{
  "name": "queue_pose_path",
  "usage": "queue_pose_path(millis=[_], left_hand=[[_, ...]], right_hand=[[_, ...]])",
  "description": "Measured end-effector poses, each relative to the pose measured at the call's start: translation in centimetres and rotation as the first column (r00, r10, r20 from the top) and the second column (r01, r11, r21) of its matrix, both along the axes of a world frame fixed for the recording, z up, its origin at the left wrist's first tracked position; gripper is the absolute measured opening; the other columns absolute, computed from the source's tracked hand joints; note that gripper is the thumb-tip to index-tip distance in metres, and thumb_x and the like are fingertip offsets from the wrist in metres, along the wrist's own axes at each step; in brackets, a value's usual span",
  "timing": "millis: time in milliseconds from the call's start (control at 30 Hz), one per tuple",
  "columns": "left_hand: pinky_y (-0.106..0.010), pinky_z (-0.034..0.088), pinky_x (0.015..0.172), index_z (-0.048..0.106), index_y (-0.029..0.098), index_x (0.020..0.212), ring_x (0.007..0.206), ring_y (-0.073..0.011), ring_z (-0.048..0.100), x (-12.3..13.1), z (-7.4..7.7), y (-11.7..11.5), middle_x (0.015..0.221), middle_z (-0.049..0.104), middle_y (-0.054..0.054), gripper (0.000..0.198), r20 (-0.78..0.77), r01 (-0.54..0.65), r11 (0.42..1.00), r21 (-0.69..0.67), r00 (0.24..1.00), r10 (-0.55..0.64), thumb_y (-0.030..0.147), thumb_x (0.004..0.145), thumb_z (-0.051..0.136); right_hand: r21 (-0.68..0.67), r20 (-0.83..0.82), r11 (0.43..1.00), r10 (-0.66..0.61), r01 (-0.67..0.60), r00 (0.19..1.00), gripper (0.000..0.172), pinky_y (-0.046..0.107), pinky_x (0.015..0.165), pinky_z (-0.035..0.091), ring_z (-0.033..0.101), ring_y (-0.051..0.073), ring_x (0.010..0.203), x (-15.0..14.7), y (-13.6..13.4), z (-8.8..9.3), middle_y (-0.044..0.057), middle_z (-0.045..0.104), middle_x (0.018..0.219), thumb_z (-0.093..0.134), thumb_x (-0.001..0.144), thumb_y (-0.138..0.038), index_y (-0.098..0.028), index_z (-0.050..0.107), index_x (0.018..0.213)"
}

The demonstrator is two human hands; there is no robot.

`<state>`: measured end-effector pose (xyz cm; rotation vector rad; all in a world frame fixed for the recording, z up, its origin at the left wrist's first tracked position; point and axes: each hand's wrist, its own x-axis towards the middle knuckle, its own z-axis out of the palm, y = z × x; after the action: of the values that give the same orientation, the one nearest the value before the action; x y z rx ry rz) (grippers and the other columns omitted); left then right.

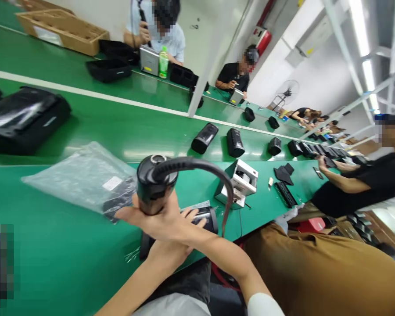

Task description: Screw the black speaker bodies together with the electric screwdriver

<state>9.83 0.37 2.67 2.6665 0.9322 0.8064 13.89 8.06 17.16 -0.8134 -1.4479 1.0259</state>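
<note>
My right hand [154, 219] is closed round the body of a black electric screwdriver [154, 180], held upright over the near edge of the green bench [52, 254]. Its thick black cable [213, 175] arcs right and down. My left hand [171, 254] lies under my right forearm and is mostly hidden; its fingers rest on a small black device [206, 217] on the bench, directly below the screwdriver.
A clear plastic bag [82, 177] with a black part lies to the left. A grey-white box unit [238, 182] stands to the right. Black devices [204, 138] line the belt, with a black case [19, 118] far left. A person's brown garment [316, 272] and a black-shirted co-worker [358, 184] are close on the right.
</note>
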Motion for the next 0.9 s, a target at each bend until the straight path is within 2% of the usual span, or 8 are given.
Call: queue_pose_path(millis=[67, 133, 233, 300, 400, 667, 800, 900], left_hand=[[-0.064, 0.049, 0.133, 0.060, 0.032, 0.172, 0.153, -0.0437, 0.067, -0.2, -0.2, 0.5, 0.171, 0.066, -0.015, 0.070, -0.060, -0.040, 0.999, 0.036, 0.997, 0.042, 0.029, 0.103, 0.073], [-0.062, 0.054, 0.127, 0.063, 0.030, 0.170, 0.149, -0.0459, 0.068, -0.2, 0.4, 1.0, 0.166, 0.069, -0.020, 0.075, -0.150, -0.055, 0.996, 0.064, 0.987, 0.064, 0.032, 0.097, 0.083], [-0.060, 0.061, 0.112, 0.066, 0.030, 0.167, 0.136, -0.0475, 0.072, 0.1, 2.5, 1.5, 0.155, 0.073, -0.024, 0.088, -0.259, -0.054, 0.994, 0.099, 0.963, 0.078, 0.025, 0.084, 0.095], [-0.060, 0.062, 0.106, 0.067, 0.032, 0.166, 0.130, -0.0483, 0.074, 0.4, 3.7, 1.8, 0.149, 0.075, -0.025, 0.092, -0.288, -0.054, 0.992, 0.117, 0.954, 0.086, 0.022, 0.080, 0.097], [-0.061, 0.061, 0.106, 0.062, 0.035, 0.170, 0.132, -0.0492, 0.073, 0.9, 4.2, 2.6, 0.151, 0.074, -0.023, 0.091, -0.286, -0.033, 0.992, 0.122, 0.956, 0.067, 0.023, 0.085, 0.091], [-0.057, 0.059, 0.109, 0.055, 0.041, 0.176, 0.140, -0.0465, 0.071, 1.1, 2.5, 4.2, 0.159, 0.072, -0.019, 0.078, -0.267, -0.041, 0.993, 0.111, 0.961, 0.069, 0.035, 0.101, 0.076], [-0.058, 0.058, 0.115, 0.057, 0.041, 0.174, 0.146, -0.0442, 0.068, 1.2, 3.0, 3.6, 0.167, 0.068, -0.016, 0.077, -0.273, -0.053, 0.993, 0.110, 0.959, 0.082, 0.048, 0.101, 0.080], [-0.061, 0.058, 0.114, 0.057, 0.034, 0.175, 0.144, -0.0453, 0.069, 1.5, 4.0, 3.4, 0.166, 0.069, -0.020, 0.079, -0.299, -0.055, 0.991, 0.119, 0.950, 0.089, 0.051, 0.101, 0.082]], right_hand=[[0.090, -0.158, 0.991, -0.086, 0.101, 0.984, 0.059, 0.031, 0.037, 0.049, 0.046, 0.013, 0.040, 1.9, -0.1, 2.2, -0.010, 0.054, 0.067, 0.086, 0.088, -0.081, -0.033, 0.055, 0.104], [0.155, -0.286, 0.937, -0.262, 0.314, 0.922, 0.045, 0.032, 0.041, 0.057, 0.051, 0.012, 0.040, 5.8, -0.8, 5.0, -0.009, 0.057, 0.075, 0.076, 0.101, -0.074, -0.034, 0.060, 0.115], [0.234, -0.295, 0.713, -0.596, 0.661, 0.747, 0.043, 0.028, 0.042, 0.054, 0.053, 0.009, 0.041, 14.1, -2.4, 7.8, -0.010, 0.057, 0.083, 0.079, 0.104, -0.056, -0.037, 0.059, 0.137], [0.252, -0.253, 0.604, -0.713, 0.756, 0.654, 0.055, 0.026, 0.042, 0.052, 0.055, 0.009, 0.042, 19.5, -3.0, 8.0, -0.012, 0.059, 0.082, 0.083, 0.102, -0.046, -0.036, 0.053, 0.147], [0.267, -0.202, 0.541, -0.778, 0.798, 0.595, 0.062, 0.027, 0.044, 0.051, 0.057, 0.010, 0.042, 24.6, -2.8, 6.5, -0.014, 0.061, 0.078, 0.084, 0.101, -0.044, -0.033, 0.048, 0.149], [0.222, -0.069, 0.572, -0.799, 0.790, 0.598, 0.047, 0.028, 0.049, 0.049, 0.054, 0.010, 0.043, 25.2, 0.1, 2.7, -0.014, 0.058, 0.064, 0.087, 0.091, -0.057, -0.029, 0.051, 0.102], [0.175, -0.052, 0.625, -0.766, 0.761, 0.640, 0.043, 0.027, 0.046, 0.046, 0.051, 0.011, 0.040, 24.8, -0.6, 2.0, -0.016, 0.053, 0.060, 0.085, 0.093, -0.055, -0.028, 0.056, 0.109], [0.091, -0.064, 0.705, -0.700, 0.703, 0.711, 0.046, 0.026, 0.042, 0.046, 0.049, 0.010, 0.037, 24.2, -3.3, 2.5, -0.016, 0.053, 0.061, 0.086, 0.094, -0.052, -0.027, 0.058, 0.121]])
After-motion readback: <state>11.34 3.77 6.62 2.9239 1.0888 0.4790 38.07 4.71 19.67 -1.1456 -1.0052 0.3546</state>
